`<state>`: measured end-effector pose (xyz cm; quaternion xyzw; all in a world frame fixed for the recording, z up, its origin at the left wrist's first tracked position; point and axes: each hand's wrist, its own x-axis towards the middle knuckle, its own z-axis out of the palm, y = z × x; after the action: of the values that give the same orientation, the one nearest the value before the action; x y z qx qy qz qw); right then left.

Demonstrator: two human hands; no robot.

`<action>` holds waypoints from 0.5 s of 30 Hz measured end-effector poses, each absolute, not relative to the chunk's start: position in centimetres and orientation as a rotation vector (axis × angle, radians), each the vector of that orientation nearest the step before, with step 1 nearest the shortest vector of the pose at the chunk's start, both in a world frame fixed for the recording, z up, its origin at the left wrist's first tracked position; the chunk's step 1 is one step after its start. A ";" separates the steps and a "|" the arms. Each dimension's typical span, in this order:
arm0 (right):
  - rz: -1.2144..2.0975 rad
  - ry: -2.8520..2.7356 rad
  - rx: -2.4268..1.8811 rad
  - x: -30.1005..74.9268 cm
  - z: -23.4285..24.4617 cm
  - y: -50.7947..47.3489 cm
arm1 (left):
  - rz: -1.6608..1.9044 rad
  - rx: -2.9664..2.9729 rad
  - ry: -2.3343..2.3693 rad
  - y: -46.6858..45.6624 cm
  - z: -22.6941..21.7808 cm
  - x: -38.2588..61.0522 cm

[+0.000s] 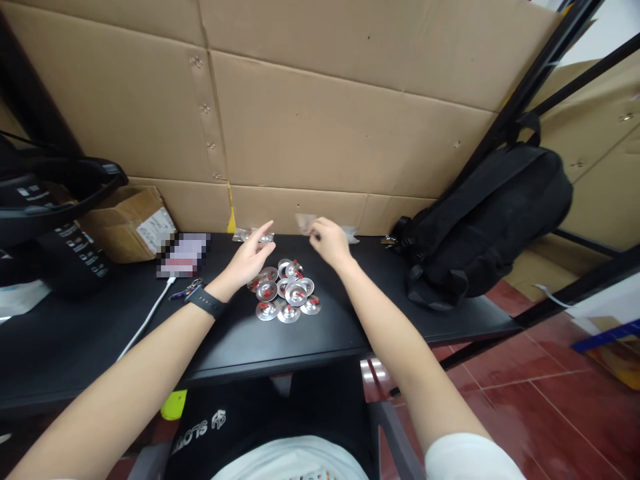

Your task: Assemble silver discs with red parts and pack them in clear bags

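While the left hand (247, 260) is splayed, the right hand (331, 244) pinches — apparently — clear plastic (303, 222).

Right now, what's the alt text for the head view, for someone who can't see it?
A person's right hand pinches what looks like a clear plastic bag over a black table, while the open left hand is beside a cluster of silver discs with red parts. A cardboard box sits at picture left, a black backpack at picture right.
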<state>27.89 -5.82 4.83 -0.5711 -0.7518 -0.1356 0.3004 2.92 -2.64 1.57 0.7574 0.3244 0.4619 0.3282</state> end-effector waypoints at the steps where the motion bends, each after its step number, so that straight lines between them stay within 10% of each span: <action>1: -0.379 -1.884 -1.578 29.6 5.0 -5.5 | 1.218 1.980 0.869 -2.6 1.6 2.8; 15: -0.345 -1.519 -2.079 38.6 0.5 -3.1 | 1.232 2.017 0.898 -2.3 1.5 2.9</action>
<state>38.64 -3.14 0.45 -0.7708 -0.5633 -0.1279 0.2686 2.85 -2.28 1.51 0.7606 0.3385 0.4646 0.3017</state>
